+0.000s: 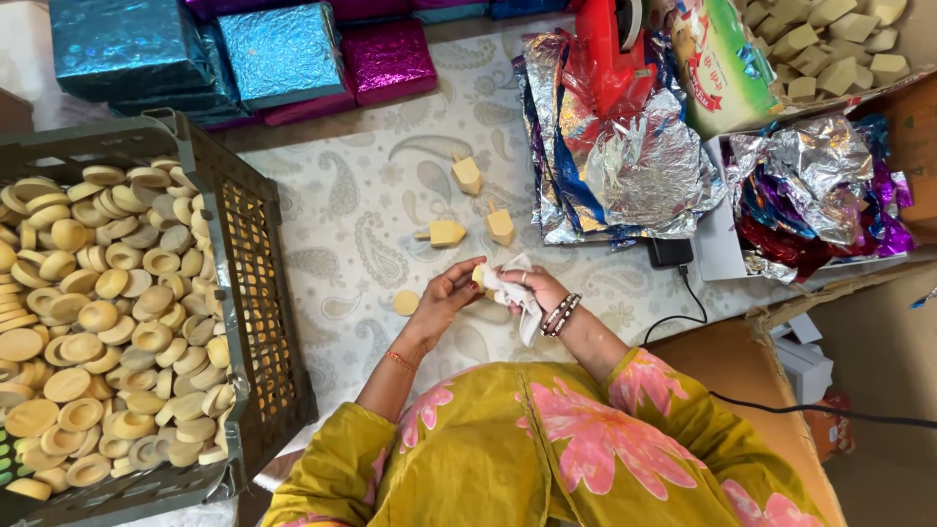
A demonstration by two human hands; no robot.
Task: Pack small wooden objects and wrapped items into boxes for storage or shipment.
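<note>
My left hand [441,296] pinches a small tan piece [478,276] over a paisley-patterned cloth [361,195]. My right hand [527,286], with bangles at the wrist, holds a white rag [517,298] against that piece. Three tan blocks with short pegs [467,176] [500,224] [444,232] lie just beyond my hands. Near my left hand, a single tan disc [406,303] rests on the cloth.
A dark plastic crate [256,293] at the left is full of round tan discs [107,312]. Blue and magenta foil-wrapped boxes [283,54] line the far edge. Crumpled foil sheets [634,161], a red tape dispenser [610,54], a box of tan blocks [830,44] and a black cable [683,312] sit at the right.
</note>
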